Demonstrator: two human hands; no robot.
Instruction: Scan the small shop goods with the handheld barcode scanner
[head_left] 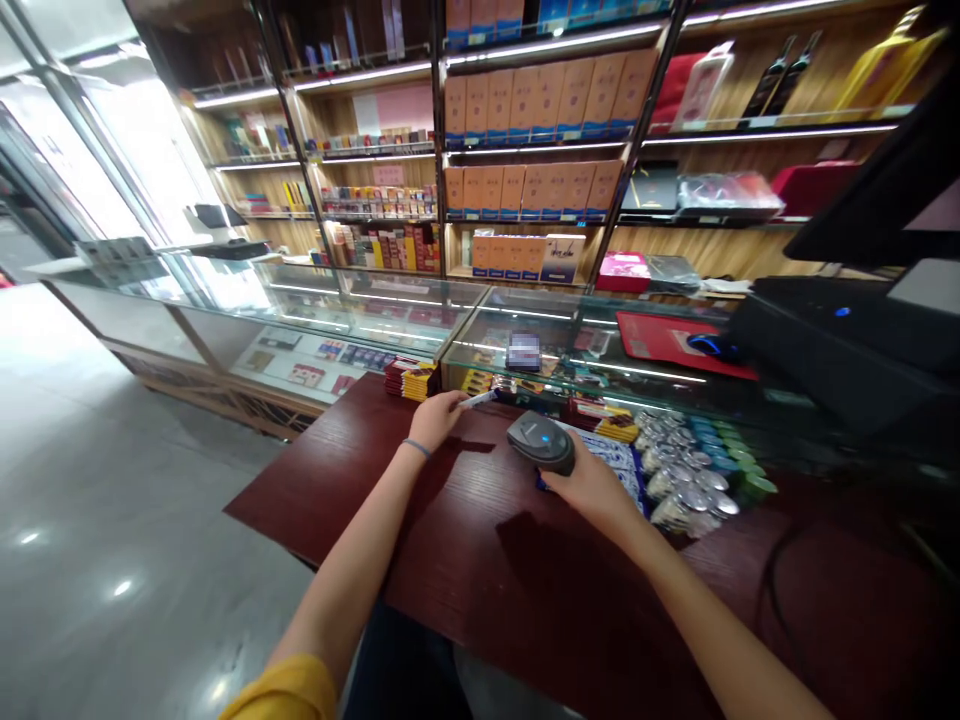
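My left hand [436, 422] pinches one end of a slim white-and-blue packet [480, 399] above the far part of the dark red wooden counter [450, 520]. What is inside the packet I cannot tell. My right hand [596, 490] is wrapped round the handle of a dark grey barcode scanner [541, 441], whose top shows a small blue light. The scanner head points toward the far left, a short way from the packet. Behind my right hand lie several blue-and-white packs [611, 455] in a row.
Stacked red-and-yellow packets [411, 380] stand left of my left hand. Silver-lidded jars [686, 480] and green-lidded tubs [750, 475] line the right. Beyond is a glass display case [360, 300]; a red mat [667, 342] with a mouse [712, 346] lies near a black terminal [825, 350].
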